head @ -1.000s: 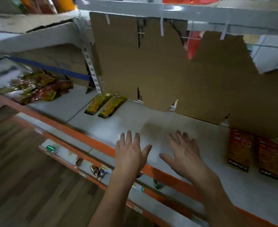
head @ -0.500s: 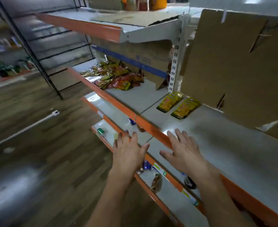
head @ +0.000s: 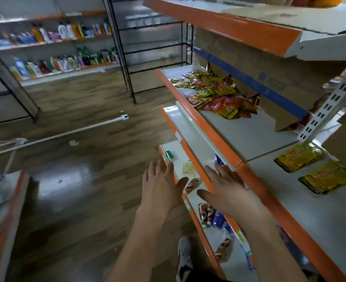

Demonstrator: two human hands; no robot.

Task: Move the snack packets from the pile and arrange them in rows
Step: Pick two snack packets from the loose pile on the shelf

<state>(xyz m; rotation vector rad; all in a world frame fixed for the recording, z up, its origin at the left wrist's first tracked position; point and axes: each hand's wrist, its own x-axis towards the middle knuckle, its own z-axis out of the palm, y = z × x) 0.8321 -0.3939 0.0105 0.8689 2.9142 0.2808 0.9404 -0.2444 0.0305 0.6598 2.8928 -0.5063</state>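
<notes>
My view has swung left over the last second: the two flat yellow foil packets [head: 298, 156] I already laid side by side, which sat ahead of my hands a moment ago, now lie off to the right of my right hand [head: 226, 185], and the loose pile of red and yellow snack packets [head: 215, 93] has come into view well ahead of my fingertips, further along the same grey metal shelf with the orange front lip [head: 219, 137]. My left hand [head: 161, 185] and right hand both hang flat, fingers spread, holding nothing, out over the lower shelves. I judge I am turning back for the next packets; the row has barely begun, and the pile is beyond my reach from here.
</notes>
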